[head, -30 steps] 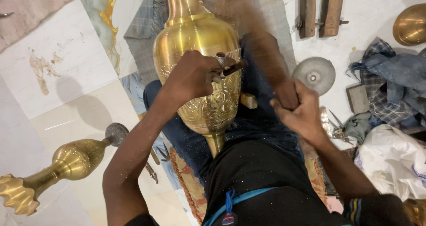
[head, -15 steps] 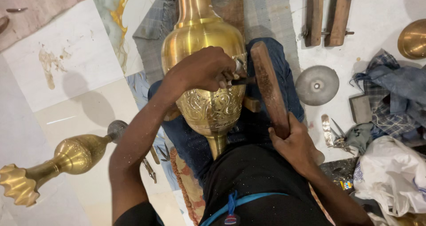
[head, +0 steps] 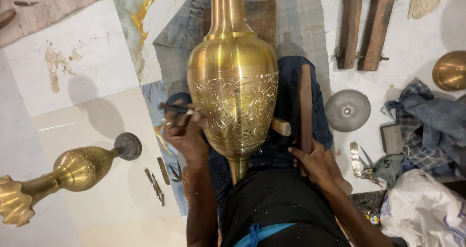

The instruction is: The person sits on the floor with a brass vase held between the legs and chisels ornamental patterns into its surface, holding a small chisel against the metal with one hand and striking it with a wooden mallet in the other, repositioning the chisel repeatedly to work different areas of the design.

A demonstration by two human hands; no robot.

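Floor tiles surrounded the work; left hand gripped a chisel against the brass vase, right hand clasped a wooden mallet; engraving underway, next requiring a measured strike.

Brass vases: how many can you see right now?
2. A large engraved brass vase lies across the person's lap; a smaller one lies on the floor at left. The brass piece at the right edge is cropped, kind unclear.
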